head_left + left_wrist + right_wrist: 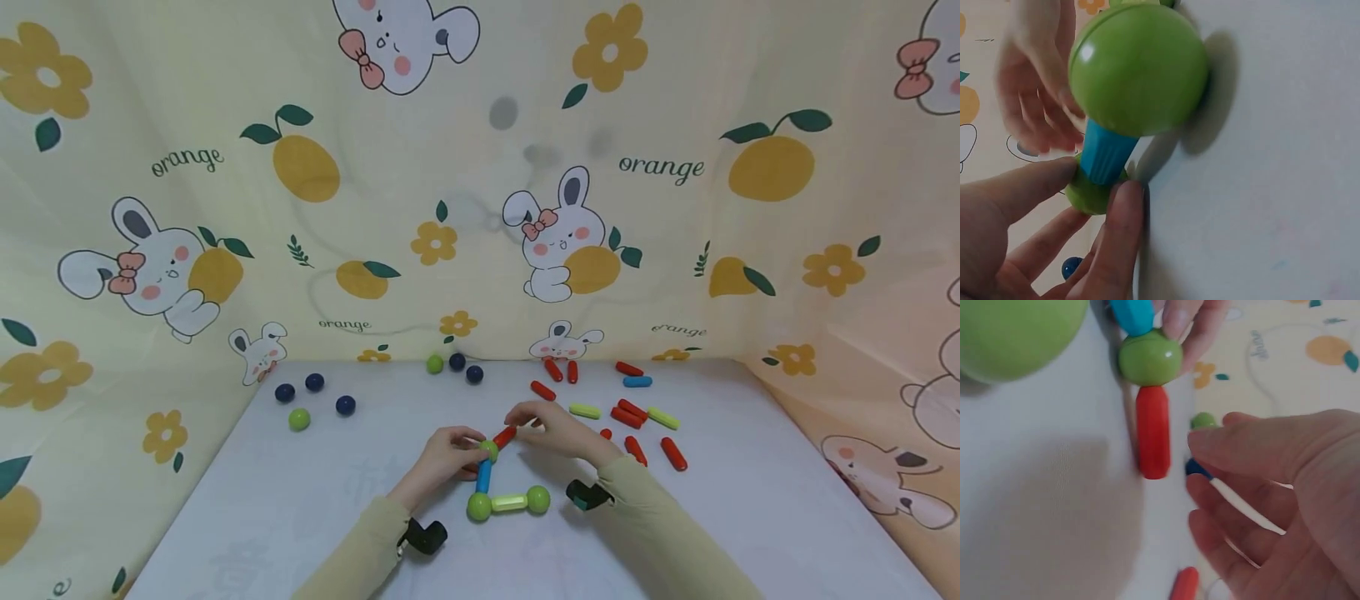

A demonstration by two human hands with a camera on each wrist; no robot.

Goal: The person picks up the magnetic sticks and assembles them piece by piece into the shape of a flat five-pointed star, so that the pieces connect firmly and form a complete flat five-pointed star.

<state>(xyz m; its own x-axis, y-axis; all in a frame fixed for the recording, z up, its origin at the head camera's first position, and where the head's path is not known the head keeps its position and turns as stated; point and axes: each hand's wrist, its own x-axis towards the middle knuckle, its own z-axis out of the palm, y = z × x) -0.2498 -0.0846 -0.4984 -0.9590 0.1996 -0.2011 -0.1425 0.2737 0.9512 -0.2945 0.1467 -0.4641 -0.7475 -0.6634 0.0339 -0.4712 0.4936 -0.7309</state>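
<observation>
On the white table stands a joined piece of balls and rods. A green ball (537, 499) connects through a yellow-green rod (509, 502) to a corner green ball (479, 507), and a blue rod (483, 477) runs from there to a far green ball (489, 451). My left hand (441, 460) pinches that far ball between thumb and fingers, as the left wrist view shows. A red rod (1154, 434) sticks out of the same ball. Beside the red rod is my right hand (553, 428), its fingers loosely bent, apart from the rod and holding nothing.
Dark blue balls (346, 405) and a green ball (299, 419) lie at the left; more balls sit at the back middle. Several red rods (673, 454), yellow-green rods (584, 411) and a blue rod (637, 382) are scattered at the right. A printed cloth (480, 292) hangs behind.
</observation>
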